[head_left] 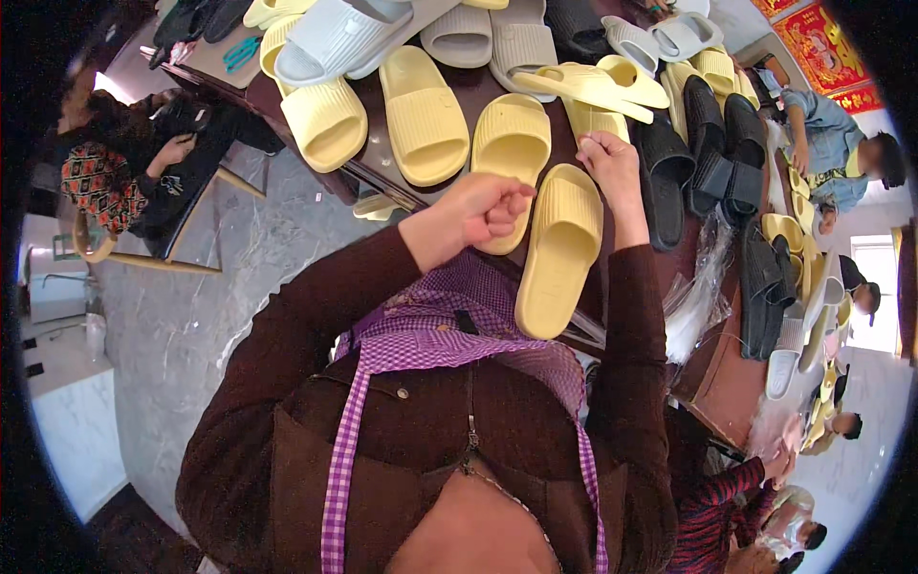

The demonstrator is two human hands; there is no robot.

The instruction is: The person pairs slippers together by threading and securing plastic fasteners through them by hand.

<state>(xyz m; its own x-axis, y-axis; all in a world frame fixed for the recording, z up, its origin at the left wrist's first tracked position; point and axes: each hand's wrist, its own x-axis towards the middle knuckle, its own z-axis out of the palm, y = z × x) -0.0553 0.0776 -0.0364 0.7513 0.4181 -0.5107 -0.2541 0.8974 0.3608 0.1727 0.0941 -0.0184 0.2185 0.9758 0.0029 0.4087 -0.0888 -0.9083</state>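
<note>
Yellow, the slide sandal [559, 253], judged light, bendable and best grasped by its ribbed strap, was positioned at the tabletop [380, 158] edge between separated hands, left hand [488, 212] curled closed, right hand [610, 161] pinched.

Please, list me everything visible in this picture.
Yellow slippers: many, yellow, mostly top centre
Grey slippers: several, grey, top, right
Black slippers: several, black, mostly right
Table: at least one, brown, under slippers
Plastic film: uncountable, clear, right
Small item: one, teal, upper left
Chair: one, brown, left
Wall hangings: several, red, upper right
Other people: several, varied clothing, both sides
Floor: one, grey, left
Apron: one, purple-checked, lower centre
Sleeves: two, brown, either side
Left hand: one, bare, over slippers
Right hand: one, bare, by slippers
</note>
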